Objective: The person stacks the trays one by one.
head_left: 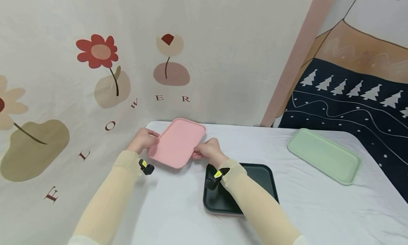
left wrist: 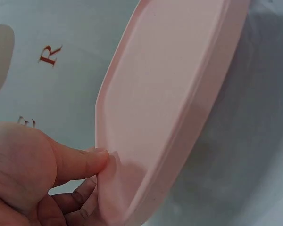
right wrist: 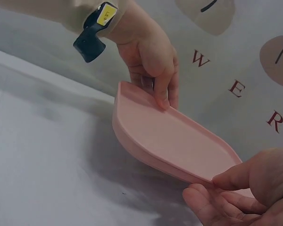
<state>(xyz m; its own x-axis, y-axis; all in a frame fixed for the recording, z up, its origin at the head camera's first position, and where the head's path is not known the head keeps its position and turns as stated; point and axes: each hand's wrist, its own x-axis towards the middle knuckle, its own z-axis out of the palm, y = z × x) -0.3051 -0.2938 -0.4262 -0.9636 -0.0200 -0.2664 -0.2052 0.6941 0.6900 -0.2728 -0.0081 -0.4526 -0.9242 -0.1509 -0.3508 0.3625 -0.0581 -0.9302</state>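
Note:
A shallow pink tray (head_left: 180, 142) with rounded corners is held tilted at the back left of the table, its underside off the cloth in the right wrist view. My left hand (head_left: 145, 139) pinches its left edge, thumb on the inner face and fingers curled behind. On the opposite edge, my right hand (head_left: 210, 151) grips with the thumb at the rim and fingers below. Under my right wrist lies a dark green, nearly black tray (head_left: 261, 179), partly covered by the forearm; a pinkish edge shows beneath its near side.
At the right of the white-clothed table (head_left: 306, 209) lies a light green rectangular tray (head_left: 325, 156). A pale wall hanging (head_left: 229, 60) with flowers and letters rises behind and to the left. Dark fabric with white trees (head_left: 344, 110) hangs at the right.

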